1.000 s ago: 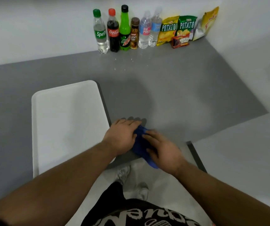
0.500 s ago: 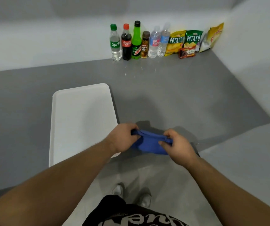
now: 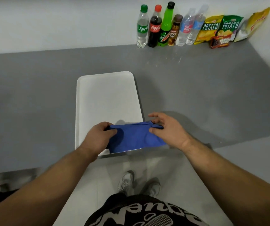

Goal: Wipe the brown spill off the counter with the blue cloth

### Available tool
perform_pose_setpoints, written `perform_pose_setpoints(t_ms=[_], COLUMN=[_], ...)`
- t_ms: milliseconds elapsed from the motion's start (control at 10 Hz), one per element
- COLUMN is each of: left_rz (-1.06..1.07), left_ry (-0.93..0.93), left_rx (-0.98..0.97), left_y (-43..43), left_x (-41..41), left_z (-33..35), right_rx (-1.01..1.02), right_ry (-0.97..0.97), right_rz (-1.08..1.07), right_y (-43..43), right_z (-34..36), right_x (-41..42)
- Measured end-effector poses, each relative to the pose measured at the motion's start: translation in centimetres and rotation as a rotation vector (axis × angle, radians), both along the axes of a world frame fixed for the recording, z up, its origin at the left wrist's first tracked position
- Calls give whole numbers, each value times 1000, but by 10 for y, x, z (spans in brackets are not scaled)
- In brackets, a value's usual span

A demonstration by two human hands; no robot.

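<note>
The blue cloth (image 3: 135, 137) is stretched flat between both hands over the near end of a white tray (image 3: 105, 97) on the grey counter (image 3: 196, 98). My left hand (image 3: 98, 137) pinches the cloth's left end. My right hand (image 3: 166, 129) holds its right end between thumb and fingers, the other fingers spread. No brown spill shows on the counter; only small pale specks (image 3: 163, 60) lie in front of the bottles.
Several drink bottles (image 3: 163, 26) and snack bags (image 3: 220, 28) line the back wall at the far right. The counter's front edge runs just below the tray. A side wall closes the right end. My shoes (image 3: 127, 181) stand on the floor below.
The bunched cloth has been pulled open between my hands into a wider flat strip. It now lies over the tray's near end, left of where it was bunched on the counter.
</note>
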State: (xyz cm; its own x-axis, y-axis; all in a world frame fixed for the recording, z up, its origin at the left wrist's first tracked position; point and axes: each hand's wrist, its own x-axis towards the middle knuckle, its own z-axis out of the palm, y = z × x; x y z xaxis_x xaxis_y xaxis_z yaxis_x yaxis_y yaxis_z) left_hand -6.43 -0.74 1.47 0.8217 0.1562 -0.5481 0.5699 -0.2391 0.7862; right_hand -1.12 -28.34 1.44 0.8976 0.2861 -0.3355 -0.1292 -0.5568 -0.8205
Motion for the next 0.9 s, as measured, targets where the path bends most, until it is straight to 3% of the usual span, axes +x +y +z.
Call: perform_pose_setpoints(t_ms=[100, 200, 300, 400, 500, 600, 800, 900], left_rz=[-51, -219, -349, -438, -676, -802, -833, -829], left_ry=[8, -56, -91, -274, -453, -420, -475, -500], left_rx=[138, 405, 661, 793, 770, 765, 813, 799], left_y=[12, 17, 18, 19, 14, 11, 10, -3], left_x=[-5, -6, -7, -15, -24, -25, -8, 10], left_z=[-9, -13, -12, -10, -12, -15, -12, 0], right_rx=[-37, -70, -148, -287, -392, -504, -472, -442], right_ry=[25, 35, -95, -444, -668, -595, -494, -499], right_rz=[6, -11, -25, 9, 222, 332, 289, 133], right_y=[17, 25, 30, 33, 40, 47, 35, 7], right_z=[-9, -15, -19, -17, -16, -18, -5, 6], right_x=[-3, -8, -17, -25, -40, -52, -51, -45])
